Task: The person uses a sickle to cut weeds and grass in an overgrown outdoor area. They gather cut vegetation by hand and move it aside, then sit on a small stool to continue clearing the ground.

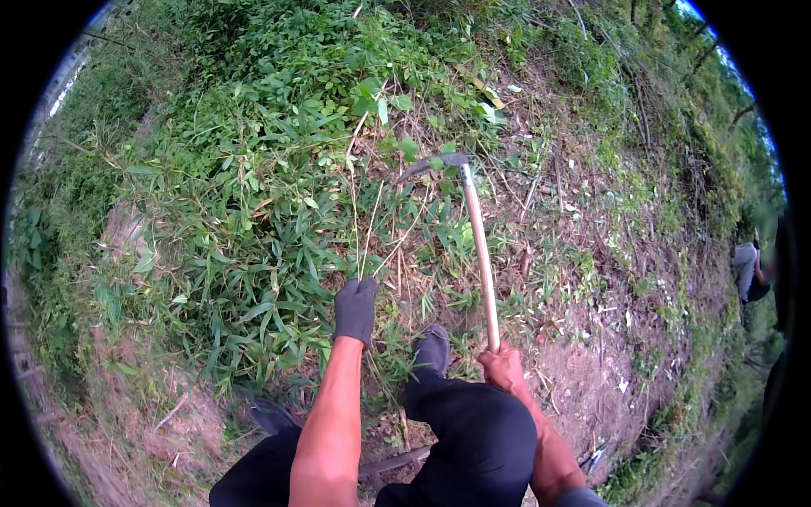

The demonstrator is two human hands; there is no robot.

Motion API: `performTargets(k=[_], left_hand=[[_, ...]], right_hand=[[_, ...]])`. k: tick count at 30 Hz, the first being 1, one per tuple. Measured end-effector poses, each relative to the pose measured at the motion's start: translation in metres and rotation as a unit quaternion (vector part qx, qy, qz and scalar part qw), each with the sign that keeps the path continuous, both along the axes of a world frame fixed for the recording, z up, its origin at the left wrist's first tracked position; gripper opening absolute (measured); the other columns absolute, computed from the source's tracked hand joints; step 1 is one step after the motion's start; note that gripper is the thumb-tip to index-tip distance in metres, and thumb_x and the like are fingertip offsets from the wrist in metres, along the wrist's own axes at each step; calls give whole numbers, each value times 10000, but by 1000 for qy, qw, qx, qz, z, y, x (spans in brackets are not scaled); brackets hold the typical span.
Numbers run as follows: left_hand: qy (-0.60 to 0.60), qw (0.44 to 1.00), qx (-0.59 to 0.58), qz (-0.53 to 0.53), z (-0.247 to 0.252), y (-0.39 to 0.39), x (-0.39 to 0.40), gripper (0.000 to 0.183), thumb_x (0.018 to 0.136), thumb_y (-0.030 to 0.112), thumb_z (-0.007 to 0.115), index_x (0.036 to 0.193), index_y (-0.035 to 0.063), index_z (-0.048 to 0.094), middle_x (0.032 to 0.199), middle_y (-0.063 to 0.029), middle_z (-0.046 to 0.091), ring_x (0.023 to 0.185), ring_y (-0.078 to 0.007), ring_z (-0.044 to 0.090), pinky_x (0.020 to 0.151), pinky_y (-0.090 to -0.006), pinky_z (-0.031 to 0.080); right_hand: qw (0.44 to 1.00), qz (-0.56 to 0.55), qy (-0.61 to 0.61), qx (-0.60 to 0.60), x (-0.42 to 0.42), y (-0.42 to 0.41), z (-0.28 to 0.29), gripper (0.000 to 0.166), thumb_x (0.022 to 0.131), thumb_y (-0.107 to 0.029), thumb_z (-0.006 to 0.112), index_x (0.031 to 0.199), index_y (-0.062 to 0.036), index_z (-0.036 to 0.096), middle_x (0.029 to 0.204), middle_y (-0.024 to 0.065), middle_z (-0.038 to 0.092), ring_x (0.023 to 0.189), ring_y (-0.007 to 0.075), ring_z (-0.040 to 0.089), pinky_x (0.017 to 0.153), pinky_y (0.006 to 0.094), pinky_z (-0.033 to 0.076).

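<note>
My left hand (355,312), in a dark grey glove, is closed around several thin dry stems (356,222) that fan out away from me. Bare and ungloved, my right hand (502,367) grips the lower end of a sickle's wooden handle (483,253). The sickle's curved metal blade (437,163) points left at the far end of the handle, with a few green leaves in front of it. Blade and stems are close together in the view; whether they touch, I cannot tell. Leafy green undergrowth (279,253) spreads ahead and to the left of my gloved hand.
My shoe (433,348) stands on the ground between my hands. Bare soil with cut plant litter (595,374) lies to the right. A person (747,266) is at the far right edge. Between my legs lies a slatted piece (396,464), partly hidden.
</note>
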State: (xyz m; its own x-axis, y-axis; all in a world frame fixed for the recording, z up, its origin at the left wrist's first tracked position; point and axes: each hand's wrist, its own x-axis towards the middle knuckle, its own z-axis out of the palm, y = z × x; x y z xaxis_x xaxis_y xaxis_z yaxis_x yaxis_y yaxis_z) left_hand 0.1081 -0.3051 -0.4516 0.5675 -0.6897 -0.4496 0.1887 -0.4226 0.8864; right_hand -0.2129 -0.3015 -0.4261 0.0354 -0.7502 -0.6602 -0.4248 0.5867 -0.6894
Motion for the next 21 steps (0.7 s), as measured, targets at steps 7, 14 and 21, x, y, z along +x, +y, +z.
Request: performTargets(k=[7, 14, 21], left_hand=[[-124, 987, 39, -99, 20, 62, 15, 275, 975, 217, 553, 936, -28, 672, 867, -168, 693, 761, -206, 601, 751, -361, 474], [-178, 982, -15, -54, 140, 77, 65, 219, 993, 234, 565, 963, 36, 652, 693, 32, 489, 624, -80, 421, 564, -284, 354], [-335, 940, -57, 11, 237, 151, 124, 311, 1009, 212, 505, 1167, -13, 651, 1008, -51, 617, 850, -127, 523, 771, -284, 441]], right_hand=[[999, -25, -25, 5, -119, 110, -74, 143, 861, -139, 698, 844, -21, 618, 695, 25, 609, 621, 45, 521, 508, 255, 413], [995, -41, -85, -40, -45, 52, 33, 158, 891, -148, 661, 844, -11, 598, 714, 20, 595, 599, 74, 532, 508, 263, 419], [993, 65, 13, -102, -44, 67, 25, 190, 854, -152, 668, 892, 28, 621, 703, 46, 600, 625, 123, 563, 541, 310, 449]])
